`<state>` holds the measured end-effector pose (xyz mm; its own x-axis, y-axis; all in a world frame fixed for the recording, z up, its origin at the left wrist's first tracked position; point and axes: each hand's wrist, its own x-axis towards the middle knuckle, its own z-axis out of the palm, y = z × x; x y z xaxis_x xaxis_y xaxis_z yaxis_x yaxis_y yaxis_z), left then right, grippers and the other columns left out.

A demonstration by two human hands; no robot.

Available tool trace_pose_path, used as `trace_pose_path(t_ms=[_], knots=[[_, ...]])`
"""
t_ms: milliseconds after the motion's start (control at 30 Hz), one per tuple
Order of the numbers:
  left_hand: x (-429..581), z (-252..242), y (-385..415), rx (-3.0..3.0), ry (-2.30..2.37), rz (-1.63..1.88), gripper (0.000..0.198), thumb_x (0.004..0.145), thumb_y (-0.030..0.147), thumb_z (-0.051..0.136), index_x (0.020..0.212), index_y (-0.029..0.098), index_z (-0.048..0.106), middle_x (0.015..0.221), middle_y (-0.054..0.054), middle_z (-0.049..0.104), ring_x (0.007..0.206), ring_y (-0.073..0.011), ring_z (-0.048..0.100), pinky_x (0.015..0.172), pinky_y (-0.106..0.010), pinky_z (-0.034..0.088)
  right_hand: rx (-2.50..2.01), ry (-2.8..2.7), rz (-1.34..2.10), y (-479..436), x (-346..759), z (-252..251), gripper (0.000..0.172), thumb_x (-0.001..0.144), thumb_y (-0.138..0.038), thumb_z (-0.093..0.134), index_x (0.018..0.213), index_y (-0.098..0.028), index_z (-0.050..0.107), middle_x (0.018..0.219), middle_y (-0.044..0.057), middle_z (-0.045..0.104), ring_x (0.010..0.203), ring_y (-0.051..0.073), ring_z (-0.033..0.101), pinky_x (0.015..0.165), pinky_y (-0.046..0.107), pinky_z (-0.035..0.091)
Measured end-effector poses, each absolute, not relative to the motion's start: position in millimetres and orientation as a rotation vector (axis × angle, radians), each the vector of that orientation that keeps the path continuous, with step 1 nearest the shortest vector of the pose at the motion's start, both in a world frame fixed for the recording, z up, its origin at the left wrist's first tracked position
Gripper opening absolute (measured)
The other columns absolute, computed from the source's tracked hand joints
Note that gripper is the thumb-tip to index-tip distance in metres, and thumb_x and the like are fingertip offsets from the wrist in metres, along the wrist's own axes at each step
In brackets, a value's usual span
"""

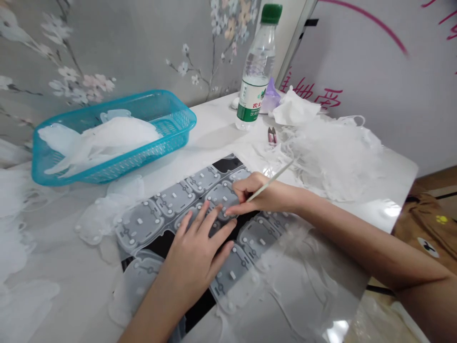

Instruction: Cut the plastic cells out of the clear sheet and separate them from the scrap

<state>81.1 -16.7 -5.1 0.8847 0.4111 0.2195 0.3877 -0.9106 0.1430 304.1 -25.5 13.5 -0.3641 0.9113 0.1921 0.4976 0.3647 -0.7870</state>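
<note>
A dark sheet lies on the white table, covered by a translucent molded sheet [141, 221] with rows of rounded shapes and small raised dots. My left hand [194, 250] rests flat on it, fingers spread. Just to the right, my right hand [255, 193] is closed around a thin pale stick [273, 180], its upper end slanting up to the right. The stick's lower tip is hidden by my fingers near the sheet. Loose translucent pieces [107, 212] lie left of the sheet, and another piece [134, 286] sits by my left forearm.
A blue plastic basket [114, 164] holding white translucent pieces stands at the back left. A green-capped water bottle [255, 71] stands at the back, with small thread snips [272, 136] before it. White translucent scraps [332, 152] are heaped at the right. A brown bag [424, 233] is beyond the table edge.
</note>
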Motion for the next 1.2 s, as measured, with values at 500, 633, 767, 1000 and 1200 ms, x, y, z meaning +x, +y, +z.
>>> trace_pose_path(t_ms=[500, 633, 767, 1000, 1200], knots=[[80.9, -7.2, -18.6, 2.971, 0.650, 0.348, 0.041, 0.093, 0.035, 0.041, 0.133, 0.028, 0.050, 0.131, -0.009, 0.056, 0.130, -0.0306, 0.043, 0.101, -0.048, 0.038, -1.243, -1.944, 0.990, -28.0, 308.4, 15.7, 0.041, 0.077, -0.041, 0.068, 0.059, -0.018, 0.039, 0.052, -0.007, 0.040, 0.049, 0.005, 0.033, 0.044, 0.018, 0.025], [81.7, -5.6, -17.6, 2.980, 0.638, 0.329, 0.041, 0.094, 0.036, 0.040, 0.132, 0.028, 0.051, 0.132, -0.010, 0.056, 0.128, -0.0316, 0.044, 0.099, -0.050, 0.040, -1.239, -1.929, 1.056, -28.5, 308.1, 18.3, 0.041, 0.078, -0.039, 0.067, 0.059, -0.017, 0.038, 0.053, -0.007, 0.039, 0.050, 0.005, 0.033, 0.044, 0.018, 0.025], [83.3, -5.2, -17.2, 2.976, 0.646, 0.344, 0.037, 0.094, 0.037, 0.039, 0.126, 0.030, 0.057, 0.131, -0.009, 0.056, 0.128, -0.0323, 0.045, 0.097, -0.055, 0.039, -1.237, -1.816, 1.249, -31.2, 307.5, 22.6, 0.044, 0.084, -0.042, 0.058, 0.056, -0.017, 0.036, 0.051, -0.007, 0.033, 0.046, 0.004, 0.033, 0.043, 0.018, 0.027], [81.7, -6.6, -17.4, 2.962, 0.642, 0.340, 0.037, 0.094, 0.036, 0.040, 0.127, 0.029, 0.056, 0.134, -0.010, 0.054, 0.130, -0.0321, 0.043, 0.099, -0.053, 0.037, -1.255, -1.594, 1.408, -32.4, 304.0, 20.4, 0.048, 0.076, -0.054, 0.063, 0.055, -0.017, 0.041, 0.045, -0.006, 0.043, 0.038, 0.004, 0.037, 0.036, 0.018, 0.024], [82.0, -6.3, -17.1, 2.958, 0.641, 0.333, 0.037, 0.094, 0.036, 0.040, 0.127, 0.030, 0.056, 0.135, -0.008, 0.053, 0.130, -0.0315, 0.043, 0.100, -0.053, 0.037, -1.239, -1.705, 1.136, -29.9, 304.5, 21.1, 0.055, 0.078, -0.052, 0.063, 0.050, -0.017, 0.031, 0.050, -0.008, 0.023, 0.048, 0.004, 0.022, 0.043, 0.021, 0.019]])
